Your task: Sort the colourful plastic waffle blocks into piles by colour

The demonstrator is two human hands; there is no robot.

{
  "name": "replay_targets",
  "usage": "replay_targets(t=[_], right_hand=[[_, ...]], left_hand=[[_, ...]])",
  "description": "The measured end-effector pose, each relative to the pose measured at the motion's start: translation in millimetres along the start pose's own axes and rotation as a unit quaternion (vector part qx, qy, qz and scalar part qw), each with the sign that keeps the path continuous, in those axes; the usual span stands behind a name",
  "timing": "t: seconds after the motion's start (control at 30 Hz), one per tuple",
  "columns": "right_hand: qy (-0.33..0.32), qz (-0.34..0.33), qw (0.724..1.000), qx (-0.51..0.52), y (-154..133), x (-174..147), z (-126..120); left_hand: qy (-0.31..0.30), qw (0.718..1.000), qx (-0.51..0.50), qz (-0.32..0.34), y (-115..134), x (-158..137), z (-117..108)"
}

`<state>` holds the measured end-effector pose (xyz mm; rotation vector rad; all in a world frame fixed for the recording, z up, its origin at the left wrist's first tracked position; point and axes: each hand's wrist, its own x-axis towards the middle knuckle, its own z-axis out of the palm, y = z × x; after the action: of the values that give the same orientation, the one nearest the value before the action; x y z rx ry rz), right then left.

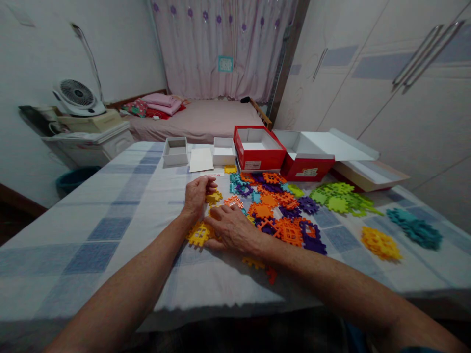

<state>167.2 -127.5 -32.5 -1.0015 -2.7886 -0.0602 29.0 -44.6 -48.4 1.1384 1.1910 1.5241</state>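
My left hand (197, 198) rests on its side on the tablecloth, fingers loosely bent toward the right beside a yellow interlocking plastic piece (214, 197). I see no piece gripped in it. My right hand (235, 229) lies palm down over the left part of the pile, its thumb and fingers apart. Close to its thumb is another yellow piece (199, 234); what lies under the palm is hidden. To the right spreads a mixed pile of orange pieces (290, 231), purple pieces (309, 206) and teal pieces (237, 182).
Sorted heaps of green pieces (337, 198), yellow pieces (380, 243) and teal pieces (414, 228) lie at right. Behind stand a red box (260, 158), a second red box (307, 168) with its flap raised, and small white boxes (175, 157). A bed (217, 115) is beyond.
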Motion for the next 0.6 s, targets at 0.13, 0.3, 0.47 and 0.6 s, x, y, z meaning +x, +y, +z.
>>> replay_targets(t=[0.13,0.3,0.47,0.6], right_hand=[[0.019,-0.001,1.000,0.000,0.9,1.2,3.0],[0.040,0.004,0.999,0.017,1.0,1.0,3.6],[0.069,-0.002,0.997,0.019,2.5,2.4,2.9],[0.080,0.000,0.996,0.025,7.7,3.2,3.0]], left_hand=[[0.007,1.000,0.004,0.008,-1.7,0.3,-0.1],[0.006,1.000,0.012,0.011,-3.1,1.1,0.3],[0.012,1.000,-0.001,0.011,-1.4,3.2,-1.0],[0.024,1.000,-0.012,0.008,0.8,3.6,-3.1]])
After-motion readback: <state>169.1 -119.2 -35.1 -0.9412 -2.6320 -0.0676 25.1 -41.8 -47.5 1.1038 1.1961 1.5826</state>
